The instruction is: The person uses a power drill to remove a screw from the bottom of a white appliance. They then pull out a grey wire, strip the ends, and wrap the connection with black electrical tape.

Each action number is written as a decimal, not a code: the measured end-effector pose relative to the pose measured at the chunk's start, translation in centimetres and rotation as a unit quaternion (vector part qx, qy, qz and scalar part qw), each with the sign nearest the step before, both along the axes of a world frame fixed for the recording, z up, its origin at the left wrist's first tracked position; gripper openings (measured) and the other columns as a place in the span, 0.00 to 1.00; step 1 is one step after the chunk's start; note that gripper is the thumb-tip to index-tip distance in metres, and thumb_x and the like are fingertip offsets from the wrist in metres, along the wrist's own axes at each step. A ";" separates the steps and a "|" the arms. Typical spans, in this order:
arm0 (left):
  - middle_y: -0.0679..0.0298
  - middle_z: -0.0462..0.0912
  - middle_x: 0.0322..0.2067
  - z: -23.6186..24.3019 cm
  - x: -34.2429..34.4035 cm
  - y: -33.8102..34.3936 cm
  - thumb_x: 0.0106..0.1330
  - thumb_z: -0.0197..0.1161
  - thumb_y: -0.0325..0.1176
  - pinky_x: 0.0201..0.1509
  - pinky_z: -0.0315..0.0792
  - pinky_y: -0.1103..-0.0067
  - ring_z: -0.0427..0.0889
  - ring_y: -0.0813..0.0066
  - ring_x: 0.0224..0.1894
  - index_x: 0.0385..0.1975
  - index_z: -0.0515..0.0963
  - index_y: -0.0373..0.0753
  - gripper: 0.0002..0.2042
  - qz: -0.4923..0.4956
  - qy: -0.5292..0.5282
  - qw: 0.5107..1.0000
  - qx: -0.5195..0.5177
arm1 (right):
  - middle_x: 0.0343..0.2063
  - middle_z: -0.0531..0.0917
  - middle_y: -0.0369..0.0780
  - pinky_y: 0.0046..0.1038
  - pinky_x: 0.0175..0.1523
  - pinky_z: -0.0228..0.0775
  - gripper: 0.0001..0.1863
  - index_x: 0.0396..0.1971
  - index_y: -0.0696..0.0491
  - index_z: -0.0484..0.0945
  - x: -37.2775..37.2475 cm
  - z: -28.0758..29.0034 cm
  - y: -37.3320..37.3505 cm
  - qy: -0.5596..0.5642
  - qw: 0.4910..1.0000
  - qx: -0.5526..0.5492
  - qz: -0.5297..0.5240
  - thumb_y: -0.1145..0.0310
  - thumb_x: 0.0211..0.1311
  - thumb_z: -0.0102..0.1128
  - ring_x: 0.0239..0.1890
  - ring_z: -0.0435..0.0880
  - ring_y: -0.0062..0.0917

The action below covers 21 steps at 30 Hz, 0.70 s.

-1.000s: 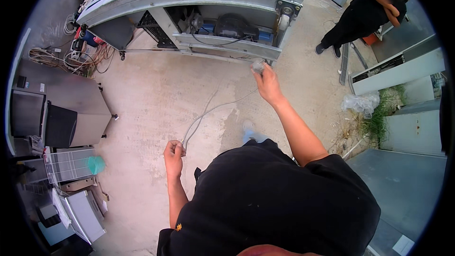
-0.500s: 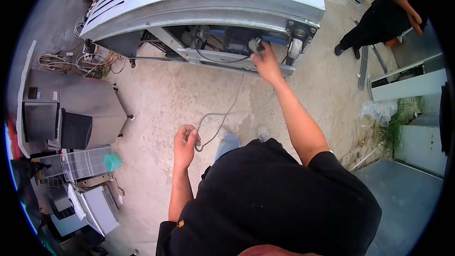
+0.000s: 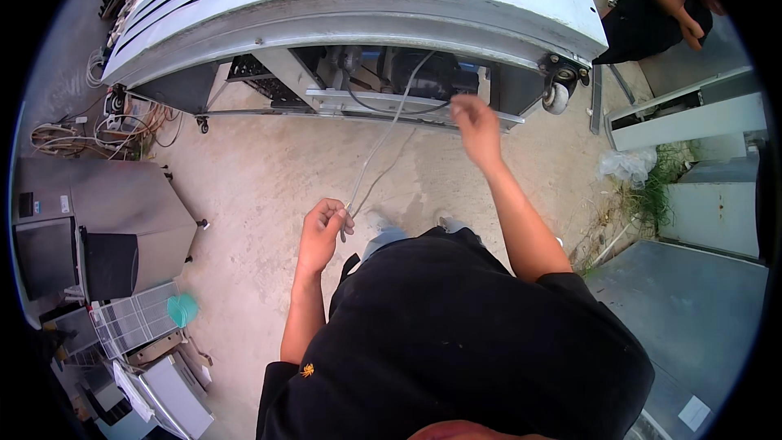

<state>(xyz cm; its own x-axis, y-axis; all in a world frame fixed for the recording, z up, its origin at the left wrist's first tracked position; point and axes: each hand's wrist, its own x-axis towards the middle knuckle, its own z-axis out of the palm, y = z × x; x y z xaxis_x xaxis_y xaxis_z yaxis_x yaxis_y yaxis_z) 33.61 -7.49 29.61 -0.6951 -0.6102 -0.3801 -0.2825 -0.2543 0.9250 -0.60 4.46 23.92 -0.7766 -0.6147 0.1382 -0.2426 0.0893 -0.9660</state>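
A thin grey cord point(image 3: 379, 147) is held in my left hand point(image 3: 323, 228), its fingers curled round it and a short end poking out below. From there the cord runs up and away over the metal beam point(image 3: 383, 106), in front of the black motor-like unit point(image 3: 419, 73) inside the open base of a large metal cabinet point(image 3: 366, 4). My right hand point(image 3: 479, 130) is just in front of that unit, by the end of a dark curved cable point(image 3: 391, 110). Its fingers are bent and slightly blurred; whether they grip anything cannot be made out.
A caster point(image 3: 556, 98) shows under the cabinet's right corner. Coiled cables point(image 3: 114, 130), a steel unit point(image 3: 155, 212) and a teal bucket point(image 3: 182, 310) lie to the left. Another person point(image 3: 652, 16) is at the far right, beyond clear plastic point(image 3: 627, 165) and metal panels point(image 3: 684, 318).
The cord has gone from a slack loop to a nearly straight line rising across the beam. My right hand has drawn back from the motor unit, and the small grey part at its fingertips no longer shows.
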 end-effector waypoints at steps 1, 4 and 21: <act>0.61 0.82 0.29 -0.6 -0.1 -0.5 0.72 0.55 0.28 0.34 0.72 0.79 0.80 0.76 0.30 0.39 0.73 0.33 0.05 -0.017 0.001 1.000 0.009 | 0.32 0.86 0.41 0.25 0.43 0.75 0.10 0.44 0.58 0.81 3.0 -0.8 1.8 -0.022 0.999 0.031 0.009 0.72 0.65 0.61 0.35 0.84 0.21; 0.59 0.83 0.31 -1.3 -1.2 -1.5 0.72 0.55 0.28 0.39 0.74 0.78 0.82 0.74 0.33 0.41 0.73 0.32 0.05 -0.054 0.015 0.997 0.055 | 0.32 0.86 0.41 0.27 0.44 0.76 0.10 0.44 0.58 0.81 10.8 -1.8 5.1 -0.168 0.966 0.120 0.158 0.71 0.65 0.62 0.36 0.85 0.23; 0.56 0.82 0.47 -2.7 -4.4 3.1 0.71 0.56 0.27 0.57 0.74 0.74 0.80 0.71 0.51 0.53 0.71 0.31 0.13 -0.165 0.067 0.974 0.139 | 0.39 0.83 0.41 0.25 0.47 0.78 0.17 0.52 0.61 0.75 18.2 2.1 7.2 -0.246 0.957 0.054 0.147 0.73 0.66 0.62 0.40 0.84 0.22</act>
